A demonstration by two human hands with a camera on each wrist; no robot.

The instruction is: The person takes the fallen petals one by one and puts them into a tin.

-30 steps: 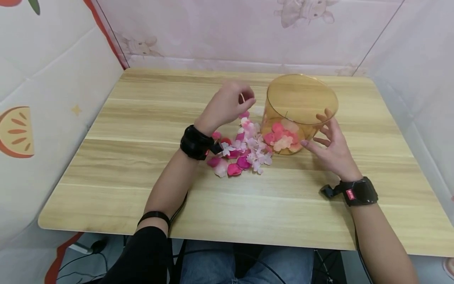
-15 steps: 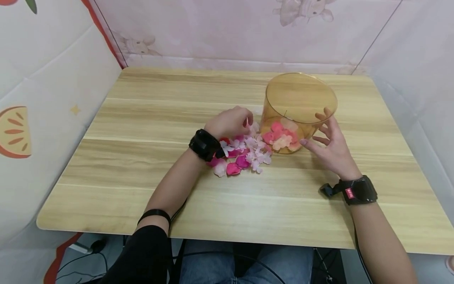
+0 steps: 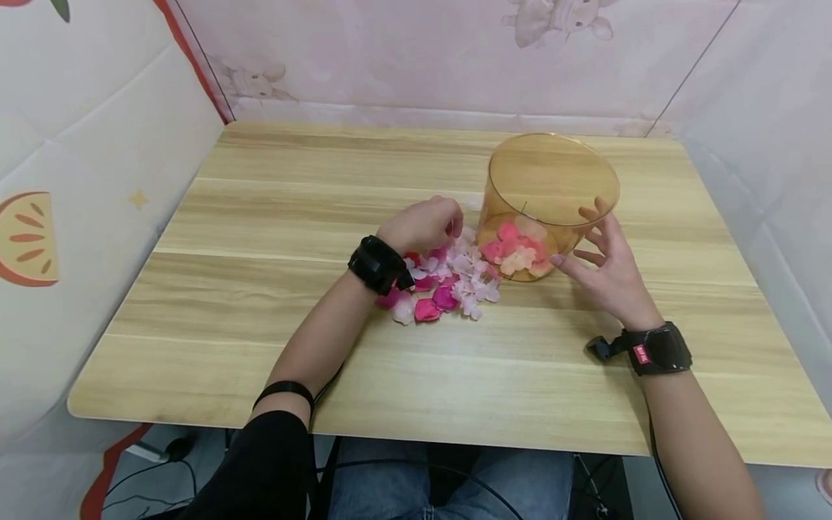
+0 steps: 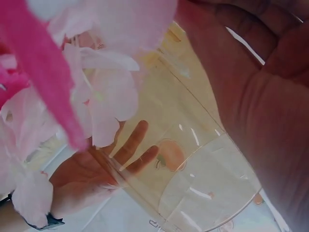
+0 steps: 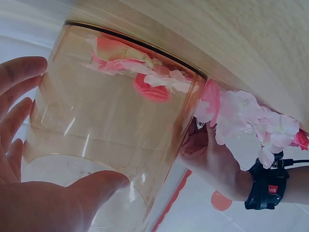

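Since a second ago, when it was raised beside the tub's rim, the left hand [image 3: 421,225] has dropped onto the far edge of the petals [image 3: 448,282] on the table [image 3: 260,238], so I judge a fresh pick-up is starting. Its fingers curl down into the pile; whether they pinch a petal yet I cannot tell. The right hand [image 3: 607,267] has stayed put, fingers spread against the tub [image 3: 552,188], steadying it. That tub stands just right of the pile, some petals already inside.
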